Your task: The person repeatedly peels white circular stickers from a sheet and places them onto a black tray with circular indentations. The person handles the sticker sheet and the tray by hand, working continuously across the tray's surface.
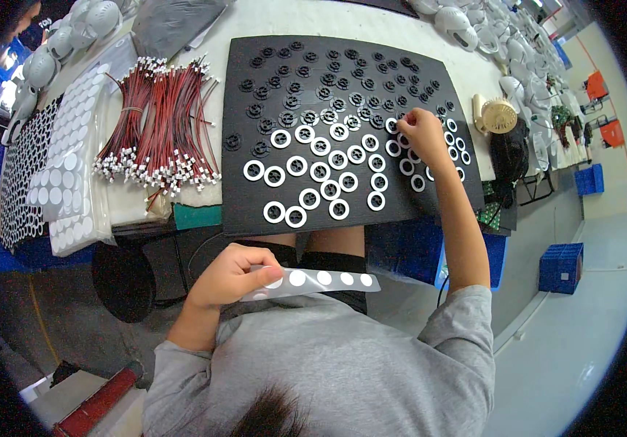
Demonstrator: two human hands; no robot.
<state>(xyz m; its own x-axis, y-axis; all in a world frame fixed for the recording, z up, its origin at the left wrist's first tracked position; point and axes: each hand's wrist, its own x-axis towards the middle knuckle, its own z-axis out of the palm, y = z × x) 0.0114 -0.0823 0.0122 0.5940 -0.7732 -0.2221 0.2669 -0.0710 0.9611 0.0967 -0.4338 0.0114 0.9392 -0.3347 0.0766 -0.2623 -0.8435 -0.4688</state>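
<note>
My left hand [235, 277] is closed on one end of a clear strip [334, 281] that carries a row of white round stickers, held low in front of my body. Over the right side of a black board [409, 210] is my right hand [424, 132], its fingertips pinched together just above the round parts; whatever they hold is hidden. Many small black round parts [296, 46] lie across the far half of the board. Those nearer to me are black parts topped with white rings [275, 176], and some also sit beside and below my right hand.
Left of the board lie bundles of red and black wires [175, 109] with white connectors. Beyond them are sheets of white round stickers [62, 186] and a black perforated sheet [26, 175]. White shells [455, 29] and a beige handheld fan [499, 115] sit at right. A blue crate [561, 268] stands on the floor.
</note>
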